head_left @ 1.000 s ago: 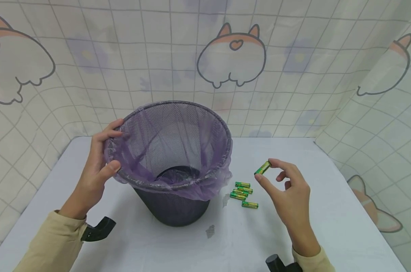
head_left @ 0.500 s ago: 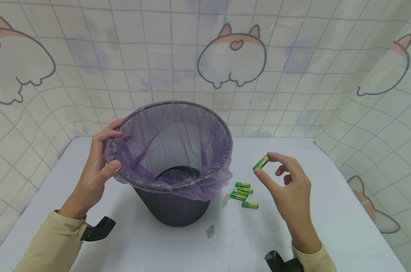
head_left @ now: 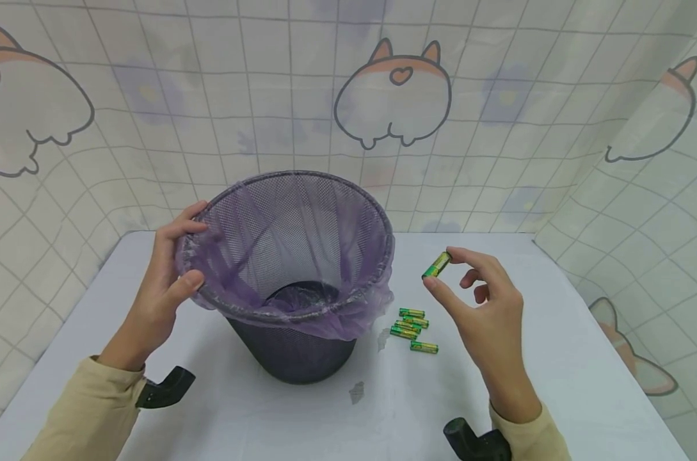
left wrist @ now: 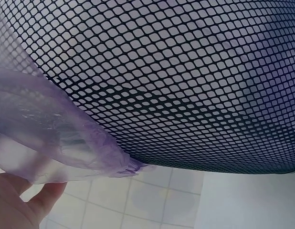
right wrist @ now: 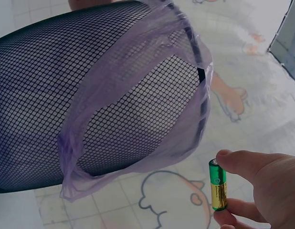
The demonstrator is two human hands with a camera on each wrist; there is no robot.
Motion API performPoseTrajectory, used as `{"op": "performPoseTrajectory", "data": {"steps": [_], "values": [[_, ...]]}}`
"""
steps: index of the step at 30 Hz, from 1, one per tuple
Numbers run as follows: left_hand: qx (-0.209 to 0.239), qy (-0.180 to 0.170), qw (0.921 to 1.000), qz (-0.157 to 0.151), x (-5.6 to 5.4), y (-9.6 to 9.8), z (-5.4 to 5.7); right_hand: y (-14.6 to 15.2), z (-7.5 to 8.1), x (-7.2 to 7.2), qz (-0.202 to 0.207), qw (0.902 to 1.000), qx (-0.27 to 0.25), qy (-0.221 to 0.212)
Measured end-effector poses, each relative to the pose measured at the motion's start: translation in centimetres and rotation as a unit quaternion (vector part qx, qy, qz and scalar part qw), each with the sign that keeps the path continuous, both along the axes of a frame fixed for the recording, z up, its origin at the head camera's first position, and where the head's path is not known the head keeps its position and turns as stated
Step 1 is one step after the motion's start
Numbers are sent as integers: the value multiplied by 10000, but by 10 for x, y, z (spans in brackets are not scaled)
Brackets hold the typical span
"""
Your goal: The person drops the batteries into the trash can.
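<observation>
A dark mesh wastebasket [head_left: 302,358] stands on the white table, lined with a thin purple bag [head_left: 360,320] folded over its rim. My left hand [head_left: 158,288] grips the rim at the left, thumb outside and fingers over the edge; the left wrist view shows its fingers at the bag's fold [left wrist: 71,138]. To the right of the basket, above the table, my right hand [head_left: 486,307] pinches a green and gold battery [head_left: 437,264] by its two ends between thumb and fingers. The right wrist view shows that battery [right wrist: 217,185] beside the basket's rim.
Several more green batteries [head_left: 408,324] lie in a small group on the table right of the basket, one a little nearer. A grey patch [head_left: 356,392] marks the tabletop [head_left: 302,429]. A curtain [head_left: 302,89] printed with corgis surrounds the table's back and sides.
My right hand has risen and shifted slightly left with the battery, toward the basket. The left hand, the basket and the batteries on the table have stayed in place.
</observation>
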State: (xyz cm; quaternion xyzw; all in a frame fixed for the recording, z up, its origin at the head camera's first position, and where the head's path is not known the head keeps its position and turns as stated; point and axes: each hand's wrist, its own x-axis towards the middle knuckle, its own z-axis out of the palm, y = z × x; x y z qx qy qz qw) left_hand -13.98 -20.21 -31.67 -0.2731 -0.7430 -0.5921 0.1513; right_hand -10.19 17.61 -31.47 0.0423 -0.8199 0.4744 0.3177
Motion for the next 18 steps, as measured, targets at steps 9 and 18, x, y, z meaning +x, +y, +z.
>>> {"op": "performPoseTrajectory", "data": {"steps": [9, 18], "values": [[-221, -136, 9995, 171, 2, -2, 2, -7, 6, -2, 129, 9999, 25, 27], [-226, 102, 9997, 8, 3, -2, 7, -11, 9, -5, 248, 9996, 65, 69]]}}
